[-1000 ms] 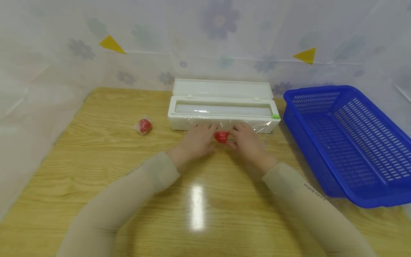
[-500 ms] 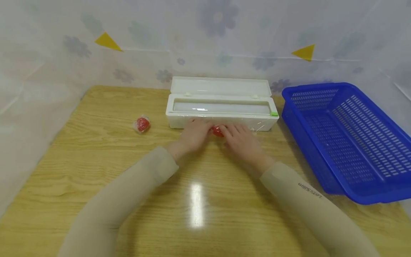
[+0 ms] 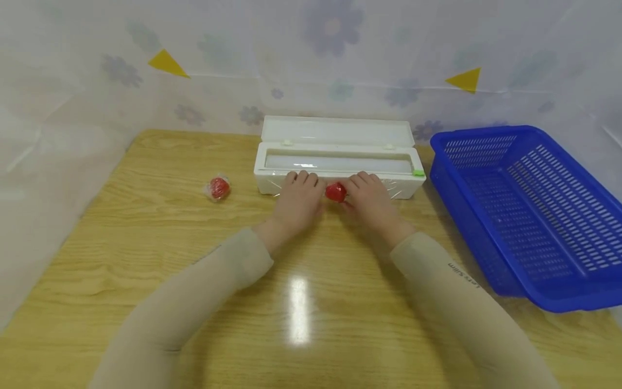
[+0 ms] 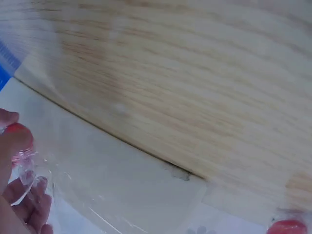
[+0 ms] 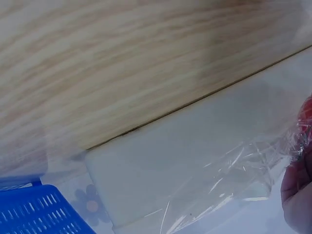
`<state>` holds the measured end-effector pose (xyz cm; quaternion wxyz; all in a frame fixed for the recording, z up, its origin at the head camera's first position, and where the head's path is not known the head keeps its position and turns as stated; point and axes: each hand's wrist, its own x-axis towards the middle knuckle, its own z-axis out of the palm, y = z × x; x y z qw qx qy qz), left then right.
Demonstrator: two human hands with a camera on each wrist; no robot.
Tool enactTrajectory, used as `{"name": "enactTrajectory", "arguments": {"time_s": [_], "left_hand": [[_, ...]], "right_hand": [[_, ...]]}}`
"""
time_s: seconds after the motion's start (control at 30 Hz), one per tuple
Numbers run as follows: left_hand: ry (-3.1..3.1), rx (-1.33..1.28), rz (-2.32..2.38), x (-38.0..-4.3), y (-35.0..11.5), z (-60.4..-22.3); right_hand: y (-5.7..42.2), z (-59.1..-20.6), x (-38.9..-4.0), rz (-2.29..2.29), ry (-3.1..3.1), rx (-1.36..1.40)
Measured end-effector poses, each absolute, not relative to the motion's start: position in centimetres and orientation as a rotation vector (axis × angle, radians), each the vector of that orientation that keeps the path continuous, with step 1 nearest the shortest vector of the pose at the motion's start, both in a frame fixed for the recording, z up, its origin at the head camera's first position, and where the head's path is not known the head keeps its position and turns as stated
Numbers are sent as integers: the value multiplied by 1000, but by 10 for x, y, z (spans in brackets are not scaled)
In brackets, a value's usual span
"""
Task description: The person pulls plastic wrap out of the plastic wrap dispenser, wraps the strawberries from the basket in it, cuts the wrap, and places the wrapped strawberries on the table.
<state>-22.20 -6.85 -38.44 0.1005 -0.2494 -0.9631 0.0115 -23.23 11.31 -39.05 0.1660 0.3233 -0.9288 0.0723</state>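
Both hands work at a small round red thing (image 3: 336, 192) wrapped in clear film, at the front wall of a white cling film box (image 3: 272, 185). My left hand (image 3: 298, 202) holds its left side; in the left wrist view the thumb lies on the red thing (image 4: 22, 141) and the fingers curl at the film. From the right, my right hand (image 3: 374, 208) pinches the gathered cling film (image 5: 298, 141) beside it. Creased film runs from the red thing up to the box front. The box lid (image 3: 335, 129) stands open behind the roll (image 3: 340, 163).
Another film-wrapped red ball (image 3: 219, 188) lies on the wooden table (image 3: 160, 237) left of the box. A blue plastic basket (image 3: 491, 254) stands to the right. A green slider (image 3: 418, 173) sits at the box's right end. Flowered cloth (image 3: 335, 65) hangs behind.
Both hands have shifted away from me with the red thing, up against the box front. The right hand, spread over it half a second ago, is now back at its right side.
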Motion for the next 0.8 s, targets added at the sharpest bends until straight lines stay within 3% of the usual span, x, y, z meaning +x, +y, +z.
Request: {"name": "enactTrajectory", "arguments": {"time_s": [0.2,0.8], "left_hand": [[-2863,-730,202,-224,-67,-389],[-2971,-723,16,-227,-66,-388]], "right_hand": [[113,-390,-235,250,-2649,990],[116,-388,-237,201,-2807,994]]}}
